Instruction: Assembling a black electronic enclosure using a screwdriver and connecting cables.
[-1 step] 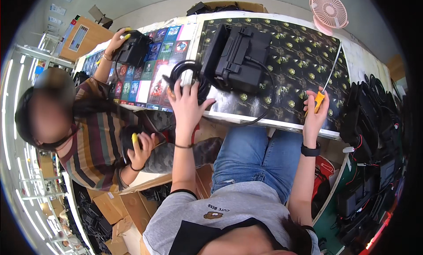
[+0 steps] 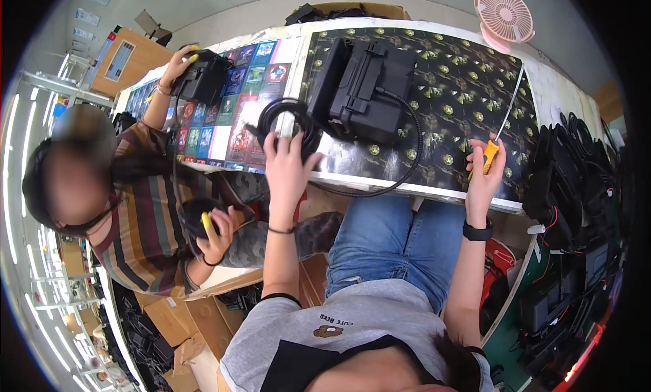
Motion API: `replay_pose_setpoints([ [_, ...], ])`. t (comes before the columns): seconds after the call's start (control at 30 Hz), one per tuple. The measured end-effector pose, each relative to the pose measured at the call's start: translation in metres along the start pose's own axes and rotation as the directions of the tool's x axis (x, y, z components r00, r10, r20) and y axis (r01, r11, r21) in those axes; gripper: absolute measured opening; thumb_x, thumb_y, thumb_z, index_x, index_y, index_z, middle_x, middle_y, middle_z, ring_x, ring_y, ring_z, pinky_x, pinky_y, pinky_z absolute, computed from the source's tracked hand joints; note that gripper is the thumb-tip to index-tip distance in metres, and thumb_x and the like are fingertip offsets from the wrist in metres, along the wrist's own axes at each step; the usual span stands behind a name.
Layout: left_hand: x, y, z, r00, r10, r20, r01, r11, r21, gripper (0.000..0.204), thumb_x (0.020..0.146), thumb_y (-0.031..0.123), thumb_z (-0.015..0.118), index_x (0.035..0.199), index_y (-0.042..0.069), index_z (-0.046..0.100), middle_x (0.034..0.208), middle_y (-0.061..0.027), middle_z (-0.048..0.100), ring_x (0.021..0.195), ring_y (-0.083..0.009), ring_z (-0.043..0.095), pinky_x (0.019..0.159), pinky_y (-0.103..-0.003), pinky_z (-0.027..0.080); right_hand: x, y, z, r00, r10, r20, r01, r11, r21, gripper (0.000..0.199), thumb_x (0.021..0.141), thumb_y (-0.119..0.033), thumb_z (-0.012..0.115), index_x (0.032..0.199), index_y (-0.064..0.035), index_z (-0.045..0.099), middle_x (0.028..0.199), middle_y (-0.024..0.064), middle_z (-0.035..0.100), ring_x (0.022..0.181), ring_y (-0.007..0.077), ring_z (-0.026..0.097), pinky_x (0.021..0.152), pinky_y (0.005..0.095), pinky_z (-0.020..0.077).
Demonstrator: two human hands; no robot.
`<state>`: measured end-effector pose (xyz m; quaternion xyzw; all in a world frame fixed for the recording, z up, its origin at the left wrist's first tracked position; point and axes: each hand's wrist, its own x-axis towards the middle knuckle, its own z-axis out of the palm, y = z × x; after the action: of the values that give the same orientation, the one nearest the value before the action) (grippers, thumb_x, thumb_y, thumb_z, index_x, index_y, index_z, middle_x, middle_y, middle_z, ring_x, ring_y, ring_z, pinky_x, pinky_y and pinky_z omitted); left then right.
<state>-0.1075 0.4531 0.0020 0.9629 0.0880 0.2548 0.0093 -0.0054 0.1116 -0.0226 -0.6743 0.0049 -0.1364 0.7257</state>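
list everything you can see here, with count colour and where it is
black box unit: 1, black, middle of table
cable coil: 1, black, under left hand
screwdriver: 1, yellow handle, in right hand
desk fan: 1, pink, far right of table
table: 1, dark patterned mat, ahead
picture cards: many, multicoloured, left of mat
co-worker: 1, striped top, at left
cardboard boxes: several, brown, lower left
left hand: on cable coil
right hand: gripping screwdriver

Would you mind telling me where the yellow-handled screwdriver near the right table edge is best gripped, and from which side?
Probably by the yellow handle, from the near table edge. The thin metal shaft points away across the patterned mat, so the thick handle is the end nearest the person. The right hand already wraps it from that side, while the left hand rests on the coiled black cable.
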Motion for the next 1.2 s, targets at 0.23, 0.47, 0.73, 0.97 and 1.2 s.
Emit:
replay_pose_setpoints([
  [0.23, -0.015, -0.02, 0.0, 0.776, -0.47, -0.421, 0.146, 0.783, -0.605, 0.034, 0.093, 0.013, 0.065, 0.118, -0.008, 0.057, 0.12, -0.0184, 0.058, 0.118, -0.032, 0.05, 0.103, -0.041, 0.037, -0.003, 0.001, -0.002, 1.0, -0.021, 0.0, 0.021, 0.999, 0.034, 0.041, 0.099, -0.01, 0.058, 0.137, -0.005, 0.042, 0.106, 0.0074, 0.065, 0.073, 0.0047, 0.054, 0.063, 0.0175, 0.0457],
  [0.47, 0.046, 0.049, -0.019, 0.742, -0.401, -0.537, -0.286, 0.535, -0.795, 0.061, 0.091, 0.049, 0.065, 0.107, -0.009, 0.061, 0.117, -0.0176, 0.057, 0.115, -0.0314, 0.055, 0.094, -0.041, 0.045, -0.004, -0.002, 0.002, 0.999, -0.028, 0.027, 0.026, 0.999, 0.047, 0.042, 0.099, -0.01, 0.058, 0.137, -0.0053, 0.042, 0.103, 0.0058, 0.065, 0.073, 0.0041, 0.054, 0.063, 0.0174, 0.0456],
  [0.73, 0.101, 0.122, -0.037, 0.932, 0.356, -0.07, -0.358, 0.934, -0.022, 0.064, 0.084, 0.052, 0.066, 0.137, 0.021, 0.052, 0.128, -0.0032, 0.053, 0.128, -0.0277, 0.046, 0.108, -0.072, 0.018, -0.008, 0.001, -0.004, 0.999, -0.036, 0.008, 0.035, 0.995, 0.092, 0.041, 0.098, -0.011, 0.06, 0.136, -0.0061, 0.043, 0.099, 0.0051, 0.066, 0.068, 0.0032, 0.052, 0.06, 0.0176, 0.0451],
  [0.97, 0.107, 0.129, -0.01, 0.936, 0.347, -0.067, -0.344, 0.938, 0.052, 0.034, 0.082, 0.035, 0.065, 0.115, 0.027, 0.07, 0.135, -0.0016, 0.05, 0.114, -0.0233, 0.057, 0.104, -0.078, 0.01, -0.01, -0.005, 0.001, 0.999, -0.036, -0.001, 0.036, 0.999, 0.007, 0.04, 0.096, -0.013, 0.062, 0.134, -0.0077, 0.048, 0.095, 0.0046, 0.068, 0.069, 0.0054, 0.059, 0.061, 0.0202, 0.0503],
  [1.2, 0.149, 0.061, 0.012, 0.977, 0.205, -0.052, -0.189, 0.956, 0.223, 0.037, 0.083, 0.036, 0.061, 0.118, 0.031, 0.068, 0.14, -0.0002, 0.048, 0.113, -0.025, 0.06, 0.103, -0.08, 0.011, -0.04, -0.06, -0.028, 1.0, -0.006, 0.009, 0.007, 1.0, -0.027, 0.04, 0.095, -0.009, 0.063, 0.132, -0.0022, 0.05, 0.103, 0.0064, 0.071, 0.076, 0.0095, 0.066, 0.065, 0.0235, 0.0538],
])
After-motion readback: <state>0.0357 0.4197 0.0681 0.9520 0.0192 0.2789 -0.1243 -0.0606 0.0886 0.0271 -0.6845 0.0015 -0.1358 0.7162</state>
